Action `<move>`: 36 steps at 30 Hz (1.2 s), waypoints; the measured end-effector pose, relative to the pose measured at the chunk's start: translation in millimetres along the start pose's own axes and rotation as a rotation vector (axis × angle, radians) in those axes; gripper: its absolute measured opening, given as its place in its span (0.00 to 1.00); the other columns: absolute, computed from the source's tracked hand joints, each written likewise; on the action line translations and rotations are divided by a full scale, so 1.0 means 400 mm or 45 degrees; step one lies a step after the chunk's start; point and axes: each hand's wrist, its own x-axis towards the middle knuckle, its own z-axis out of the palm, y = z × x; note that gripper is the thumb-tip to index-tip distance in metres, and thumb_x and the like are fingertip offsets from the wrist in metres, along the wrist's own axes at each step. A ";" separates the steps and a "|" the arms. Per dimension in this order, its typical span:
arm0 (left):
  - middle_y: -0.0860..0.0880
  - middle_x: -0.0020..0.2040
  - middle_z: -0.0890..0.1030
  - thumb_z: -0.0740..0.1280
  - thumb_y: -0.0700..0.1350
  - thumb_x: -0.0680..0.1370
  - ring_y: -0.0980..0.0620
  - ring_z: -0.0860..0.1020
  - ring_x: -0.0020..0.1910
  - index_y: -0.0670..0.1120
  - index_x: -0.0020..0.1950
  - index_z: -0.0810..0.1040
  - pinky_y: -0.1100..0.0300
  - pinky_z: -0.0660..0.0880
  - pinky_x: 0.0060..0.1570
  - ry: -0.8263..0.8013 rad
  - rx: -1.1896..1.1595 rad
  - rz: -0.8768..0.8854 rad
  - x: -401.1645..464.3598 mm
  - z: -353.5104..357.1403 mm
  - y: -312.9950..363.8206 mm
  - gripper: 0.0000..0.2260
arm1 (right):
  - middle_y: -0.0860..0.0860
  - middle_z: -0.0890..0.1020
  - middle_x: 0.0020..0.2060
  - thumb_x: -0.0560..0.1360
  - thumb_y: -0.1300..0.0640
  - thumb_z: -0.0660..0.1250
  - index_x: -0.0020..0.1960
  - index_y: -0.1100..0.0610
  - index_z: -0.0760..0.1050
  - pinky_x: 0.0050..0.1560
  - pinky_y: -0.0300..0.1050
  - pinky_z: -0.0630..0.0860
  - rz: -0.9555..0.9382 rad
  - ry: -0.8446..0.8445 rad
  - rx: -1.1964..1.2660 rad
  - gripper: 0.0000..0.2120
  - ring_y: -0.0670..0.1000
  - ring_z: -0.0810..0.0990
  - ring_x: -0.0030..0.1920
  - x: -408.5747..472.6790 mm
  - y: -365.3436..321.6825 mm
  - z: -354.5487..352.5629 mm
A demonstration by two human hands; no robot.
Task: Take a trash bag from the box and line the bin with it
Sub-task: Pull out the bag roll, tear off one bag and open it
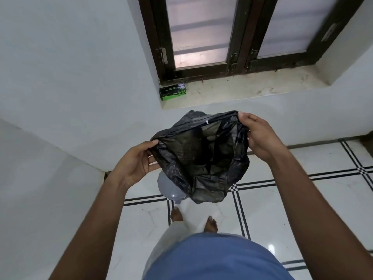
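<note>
While both hands are pinching the black trash bag (198,156) rim, left hand (134,162) and right hand (259,136) are stretching it open above the grey bin (168,187). I'd be keeping that mouth wide, lowering centred. Bin's mostly hiding behind the bag; green box (173,92) is sitting on the windowsill (252,91).

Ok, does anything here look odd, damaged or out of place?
Nothing stands out. Both hands, left and right, hold the black bag open above the grey bin. The bag shows no tear. The green box lies on the dusty window sill.
</note>
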 end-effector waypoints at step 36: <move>0.40 0.65 0.85 0.73 0.44 0.82 0.43 0.83 0.60 0.40 0.68 0.84 0.40 0.75 0.74 -0.011 -0.036 -0.223 0.143 -0.026 -0.080 0.16 | 0.64 0.88 0.57 0.86 0.41 0.69 0.56 0.65 0.86 0.70 0.61 0.81 0.321 0.154 -0.318 0.25 0.64 0.87 0.62 0.042 0.263 0.131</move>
